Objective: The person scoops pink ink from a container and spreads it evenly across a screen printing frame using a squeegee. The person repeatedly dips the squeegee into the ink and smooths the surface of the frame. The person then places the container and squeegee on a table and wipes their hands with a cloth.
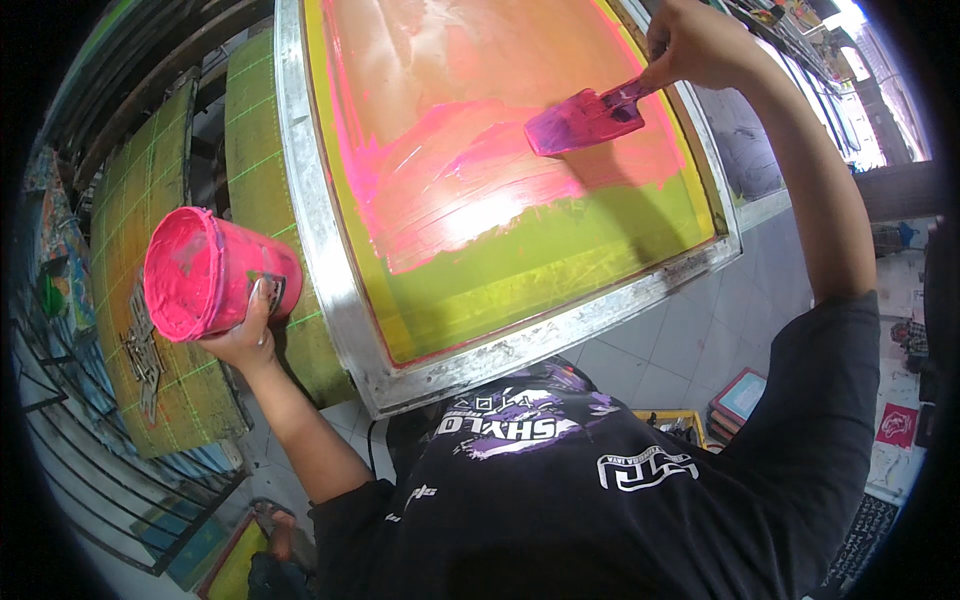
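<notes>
My left hand (243, 338) grips a round tub (262, 268) from below and the side. The tub is tilted, its open mouth facing left, with thick pink ink coating the inside and rim. My right hand (705, 48) is closed round the handle of a flat, ink-stained scoop (580, 124), its blade pink and purple. That blade is over a screen-printing frame (460, 372) with a silvery metal border; whether it touches the mesh I cannot tell. Wet pink ink (440, 185) is smeared over much of the mesh, while the near strip (500, 305) shows yellow-green.
Long green boards with grid lines (255, 150) run along the left. Small metal pieces (142, 350) lie on the outer board. Black metal railing (110, 480) curves at lower left. Beyond the frame's right side are a tiled floor (690, 310), a yellow crate (675, 418) and stacked panels (738, 395).
</notes>
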The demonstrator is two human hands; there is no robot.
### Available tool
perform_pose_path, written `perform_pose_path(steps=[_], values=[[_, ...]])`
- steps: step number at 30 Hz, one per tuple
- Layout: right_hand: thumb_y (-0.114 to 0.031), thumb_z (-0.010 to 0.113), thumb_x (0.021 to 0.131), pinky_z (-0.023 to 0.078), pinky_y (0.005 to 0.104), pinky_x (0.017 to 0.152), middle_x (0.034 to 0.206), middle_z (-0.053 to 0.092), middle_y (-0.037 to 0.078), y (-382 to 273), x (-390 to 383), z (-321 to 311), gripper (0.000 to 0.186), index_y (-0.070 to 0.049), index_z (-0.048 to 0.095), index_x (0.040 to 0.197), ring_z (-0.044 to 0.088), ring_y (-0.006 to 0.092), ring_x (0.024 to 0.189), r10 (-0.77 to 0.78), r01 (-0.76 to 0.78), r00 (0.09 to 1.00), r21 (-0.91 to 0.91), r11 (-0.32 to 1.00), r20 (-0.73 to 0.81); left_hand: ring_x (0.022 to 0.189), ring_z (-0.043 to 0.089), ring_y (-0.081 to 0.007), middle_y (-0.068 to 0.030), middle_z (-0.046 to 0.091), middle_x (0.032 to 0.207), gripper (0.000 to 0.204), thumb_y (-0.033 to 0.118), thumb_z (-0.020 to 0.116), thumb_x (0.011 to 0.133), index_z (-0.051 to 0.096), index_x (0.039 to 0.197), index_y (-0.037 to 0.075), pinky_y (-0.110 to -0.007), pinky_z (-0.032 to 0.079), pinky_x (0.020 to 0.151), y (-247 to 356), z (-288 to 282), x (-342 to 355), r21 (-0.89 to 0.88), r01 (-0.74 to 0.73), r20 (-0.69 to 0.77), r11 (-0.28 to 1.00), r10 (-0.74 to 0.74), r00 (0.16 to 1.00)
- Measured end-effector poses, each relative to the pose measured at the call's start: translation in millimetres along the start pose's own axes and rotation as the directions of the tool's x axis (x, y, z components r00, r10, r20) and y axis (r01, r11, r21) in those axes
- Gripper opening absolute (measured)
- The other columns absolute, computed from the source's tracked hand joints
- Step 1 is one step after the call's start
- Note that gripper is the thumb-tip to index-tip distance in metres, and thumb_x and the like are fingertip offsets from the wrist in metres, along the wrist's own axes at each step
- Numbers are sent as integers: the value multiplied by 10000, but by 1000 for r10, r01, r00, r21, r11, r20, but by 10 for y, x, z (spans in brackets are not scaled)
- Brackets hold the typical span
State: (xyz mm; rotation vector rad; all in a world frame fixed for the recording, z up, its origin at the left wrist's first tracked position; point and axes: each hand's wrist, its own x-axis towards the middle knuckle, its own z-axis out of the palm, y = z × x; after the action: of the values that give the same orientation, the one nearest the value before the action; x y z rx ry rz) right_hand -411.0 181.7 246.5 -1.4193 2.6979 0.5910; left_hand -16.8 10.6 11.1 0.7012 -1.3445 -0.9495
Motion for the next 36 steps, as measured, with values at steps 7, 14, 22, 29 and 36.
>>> perform_pose_path(steps=[7,14,22,29,36], values=[[-622,731,565,468,370,581,602,605,108,-525,-60,-255,557,-73,668,635,598,269,612,-69,73,995,-57,996,65,858,609,-207,-140,562,1063,686,-59,753,588,437,1197,-36,-339,520,783,-10,25,30,100,-85,-17,991,87,996],[-581,736,605,463,353,578,622,614,126,-729,-40,-194,545,-45,681,685,593,256,605,-243,214,968,285,934,69,897,598,-209,-135,553,1087,707,-56,755,584,425,1209,-34,-349,503,819,89,61,-7,-17,35,-7,999,-35,999],[-547,785,538,462,366,583,620,616,101,129,162,-25,504,-74,689,686,597,249,613,131,-127,990,60,990,-58,945,579,-211,-129,535,1115,749,-43,755,576,391,1231,-35,-343,489,842,50,30,-5,41,59,17,997,-59,998],[-582,765,540,475,358,602,657,640,83,-79,290,-58,509,-102,700,698,619,242,655,-52,53,996,13,999,-79,921,591,-214,-136,546,1092,729,-40,756,582,401,1218,-40,-349,500,829,59,2,-3,83,3,13,997,-4,1000],[-616,752,536,486,338,608,664,646,68,-680,191,-237,538,-107,700,702,627,232,657,-130,130,991,-34,991,-15,971,569,-204,-123,542,1123,782,26,809,530,423,1207,-38,-345,467,873,111,85,0,80,39,0,996,-39,999]])
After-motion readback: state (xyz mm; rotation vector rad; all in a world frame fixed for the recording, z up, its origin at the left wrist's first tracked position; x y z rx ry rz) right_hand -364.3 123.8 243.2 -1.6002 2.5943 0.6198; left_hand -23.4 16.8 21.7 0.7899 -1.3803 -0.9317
